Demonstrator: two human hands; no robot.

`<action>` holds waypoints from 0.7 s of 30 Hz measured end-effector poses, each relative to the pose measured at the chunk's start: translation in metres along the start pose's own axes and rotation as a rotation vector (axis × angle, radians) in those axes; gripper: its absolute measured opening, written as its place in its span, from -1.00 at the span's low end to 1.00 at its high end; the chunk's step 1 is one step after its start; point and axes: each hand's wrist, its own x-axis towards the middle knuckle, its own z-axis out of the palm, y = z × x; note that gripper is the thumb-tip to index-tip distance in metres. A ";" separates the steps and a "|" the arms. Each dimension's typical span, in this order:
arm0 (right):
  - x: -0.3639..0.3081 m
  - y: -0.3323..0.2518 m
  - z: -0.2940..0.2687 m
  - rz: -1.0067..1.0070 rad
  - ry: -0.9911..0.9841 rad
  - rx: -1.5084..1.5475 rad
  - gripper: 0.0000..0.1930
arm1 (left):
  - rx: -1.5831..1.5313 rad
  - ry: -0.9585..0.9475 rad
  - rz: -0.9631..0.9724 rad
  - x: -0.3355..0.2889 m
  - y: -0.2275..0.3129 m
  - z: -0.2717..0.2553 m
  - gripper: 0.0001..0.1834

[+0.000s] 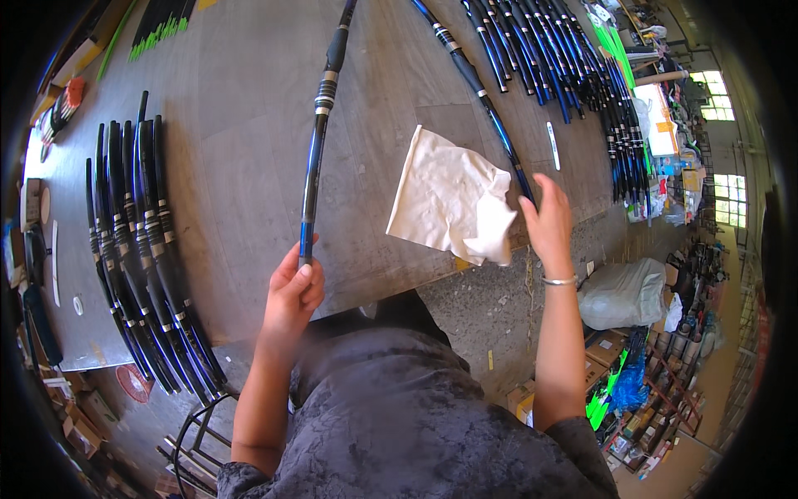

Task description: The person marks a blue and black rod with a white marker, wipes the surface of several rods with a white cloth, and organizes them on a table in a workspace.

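Observation:
My left hand (294, 284) is closed around the near end of a dark blue and black fishing rod (313, 166). That rod stretches away from me over the table, and its far end runs out of view. My right hand (550, 223) is at the table's front edge, thumb and fingers apart. Its thumb is close to the near end of a second fishing rod (492, 115); whether they touch I cannot tell. Between the two rods lies a crumpled cream cloth (449, 193). A slim white marker-like stick (553, 146) rests beyond my right hand.
Several bundled rods (133, 249) lie on the left of the grey table (241, 141), and more rods (532, 50) at the far right. Green-tipped black sticks (162, 33) lie far left. A black metal stool (195, 441) and a pale sack (623, 293) stand below.

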 end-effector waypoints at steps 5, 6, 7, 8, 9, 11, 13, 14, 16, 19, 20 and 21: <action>0.050 -0.016 0.075 0.049 -0.086 0.316 -0.64 | -0.006 -0.010 -0.034 0.000 0.001 0.009 -0.38; 0.056 -0.016 0.081 0.072 -0.140 0.197 -0.65 | -0.005 -0.018 -0.034 0.001 0.001 0.012 -0.38; 0.062 -0.024 0.080 0.090 -0.199 0.078 -0.67 | -0.007 -0.019 -0.035 -0.001 0.002 0.014 -0.38; 0.066 -0.029 0.081 0.109 -0.256 -0.043 -0.68 | -0.010 -0.021 -0.036 -0.002 0.001 0.017 -0.38; 0.068 -0.021 0.087 0.142 -0.295 0.064 -0.74 | -0.017 -0.038 -0.027 -0.001 0.000 0.019 -0.38; 0.074 -0.019 0.081 0.169 -0.456 0.436 -0.75 | -0.044 -0.044 -0.033 -0.001 -0.004 0.022 -0.38; 0.075 -0.027 0.063 0.275 -0.609 0.791 -0.74 | -0.073 -0.052 -0.038 -0.002 -0.006 0.025 -0.39; 0.071 -0.032 0.056 0.218 -0.552 0.860 -0.76 | -0.088 -0.058 -0.040 -0.001 -0.007 0.027 -0.39; 0.061 -0.042 0.044 0.106 -0.436 1.000 -0.78 | -0.117 -0.071 -0.046 0.000 -0.008 0.031 -0.39; 0.051 -0.073 0.011 0.141 -0.267 1.418 -0.77 | -0.157 -0.096 -0.080 0.003 -0.006 0.040 -0.41; 0.047 -0.086 0.000 0.176 -0.199 1.586 -0.79 | -0.174 -0.116 -0.090 0.005 -0.005 0.043 -0.41; 0.043 -0.085 -0.001 0.150 -0.191 1.632 -0.82 | -0.178 -0.125 -0.094 0.005 -0.004 0.046 -0.40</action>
